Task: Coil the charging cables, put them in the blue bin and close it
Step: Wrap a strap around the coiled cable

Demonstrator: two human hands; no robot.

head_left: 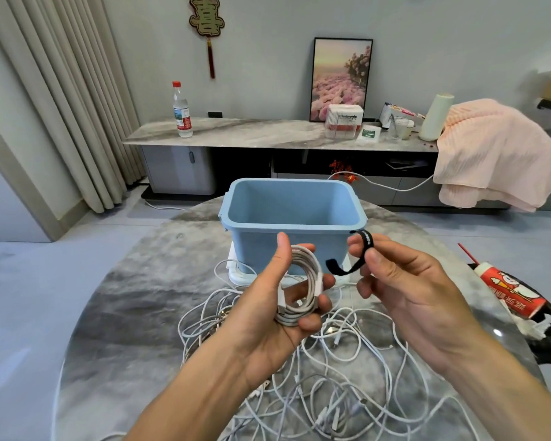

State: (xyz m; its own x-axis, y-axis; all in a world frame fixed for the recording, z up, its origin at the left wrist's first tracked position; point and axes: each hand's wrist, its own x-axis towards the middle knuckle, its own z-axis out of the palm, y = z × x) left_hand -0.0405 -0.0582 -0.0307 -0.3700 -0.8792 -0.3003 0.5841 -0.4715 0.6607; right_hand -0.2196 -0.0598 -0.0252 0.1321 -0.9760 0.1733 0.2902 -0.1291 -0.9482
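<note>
Head view: left hand (277,300) grips coiled cable (299,288), right hand (392,281) pinches black strap (353,256); blue bin (291,218) open at 12 o'clock. Risk: coil springs loose if grip slackens while strapping.

Strap (360,249) in my right hand (404,288) has white print, too small to read. Box (344,121) on sideboard (252,132): approx "Workmonic". Red cup (511,289): Chinese chars, unreadable.
</note>
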